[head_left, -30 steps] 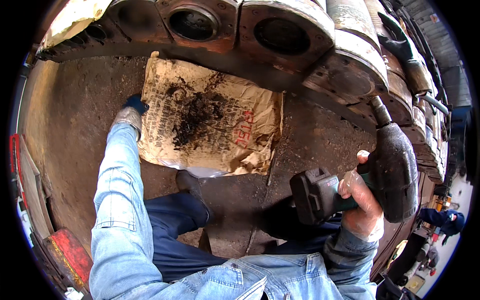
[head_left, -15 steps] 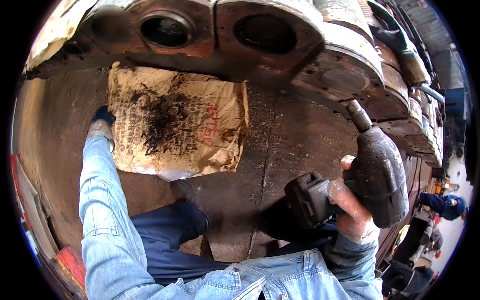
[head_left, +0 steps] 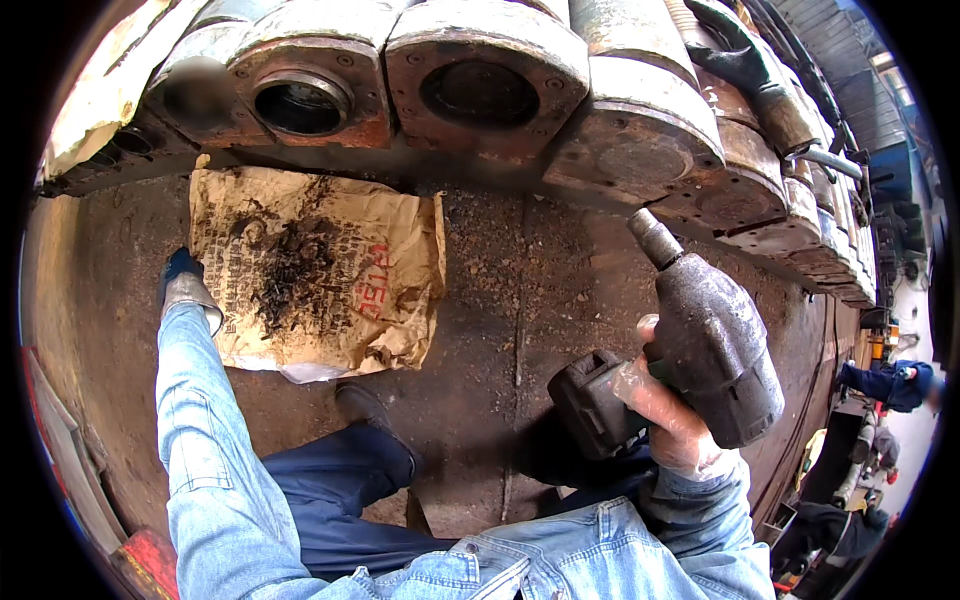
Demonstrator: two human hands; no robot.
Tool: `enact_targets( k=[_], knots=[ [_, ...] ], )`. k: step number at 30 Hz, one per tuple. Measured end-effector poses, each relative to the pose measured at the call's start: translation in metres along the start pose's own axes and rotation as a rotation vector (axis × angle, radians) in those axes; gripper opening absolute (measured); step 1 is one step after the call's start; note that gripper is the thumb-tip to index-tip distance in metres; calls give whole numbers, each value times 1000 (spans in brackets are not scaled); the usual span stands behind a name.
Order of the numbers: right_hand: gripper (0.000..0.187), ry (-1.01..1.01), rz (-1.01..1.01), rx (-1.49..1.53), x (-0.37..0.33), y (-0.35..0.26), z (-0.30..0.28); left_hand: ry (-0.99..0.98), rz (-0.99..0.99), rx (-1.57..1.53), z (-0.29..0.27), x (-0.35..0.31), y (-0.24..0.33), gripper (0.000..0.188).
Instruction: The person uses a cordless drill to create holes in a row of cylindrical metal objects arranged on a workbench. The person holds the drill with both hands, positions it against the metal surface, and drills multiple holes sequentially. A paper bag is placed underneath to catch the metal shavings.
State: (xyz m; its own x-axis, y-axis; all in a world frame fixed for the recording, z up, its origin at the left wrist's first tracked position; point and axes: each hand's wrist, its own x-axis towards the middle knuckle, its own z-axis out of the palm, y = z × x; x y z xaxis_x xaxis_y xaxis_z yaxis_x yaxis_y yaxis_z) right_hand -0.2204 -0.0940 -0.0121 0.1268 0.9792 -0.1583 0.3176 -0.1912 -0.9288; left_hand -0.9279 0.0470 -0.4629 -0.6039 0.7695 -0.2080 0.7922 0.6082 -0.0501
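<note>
My right hand (head_left: 680, 435), in a thin clear glove, grips the handle of a dark, worn cordless impact wrench (head_left: 715, 345). Its socket (head_left: 655, 238) points up and slightly left toward the row of metal housings, apart from them. The battery pack (head_left: 597, 403) sits left of my hand. On the far left, my left hand (head_left: 180, 268) wears a dark blue glove with a pale cuff and is beside the left edge of a brown paper sack (head_left: 405, 300). Its fingers are too dark and hidden to read. Dark greasy scraps (head_left: 290, 270) lie on the sack.
Rusty, flanged metal housings (head_left: 640, 150) curve across the far side, some with round openings. A black glove (head_left: 735, 60) rests on top at the right, by a metal bar. Grit covers the brown floor (head_left: 490, 290). A person in dark blue (head_left: 885, 385) is far right.
The view has shifted, so the housings show more fully and sit lower in the picture. The sack and impact wrench appear further left. My right hand keeps its grip.
</note>
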Motion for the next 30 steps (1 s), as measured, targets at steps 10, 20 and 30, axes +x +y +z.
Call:
enact_targets(
  k=[10, 20, 30],
  knots=[
    [48, -98, 15, -76, 2, 7, 0, -21, -24, 57, -40, -4, 9, 60],
    [49, -267, -2, -123, 2, -2, 2, -10, 50, -25, -172, -71, 38, 68],
    [52, -607, -433, -121, -15, -16, 28, 403, 1230, -516, -366, -351, 176, 84]
  ],
)
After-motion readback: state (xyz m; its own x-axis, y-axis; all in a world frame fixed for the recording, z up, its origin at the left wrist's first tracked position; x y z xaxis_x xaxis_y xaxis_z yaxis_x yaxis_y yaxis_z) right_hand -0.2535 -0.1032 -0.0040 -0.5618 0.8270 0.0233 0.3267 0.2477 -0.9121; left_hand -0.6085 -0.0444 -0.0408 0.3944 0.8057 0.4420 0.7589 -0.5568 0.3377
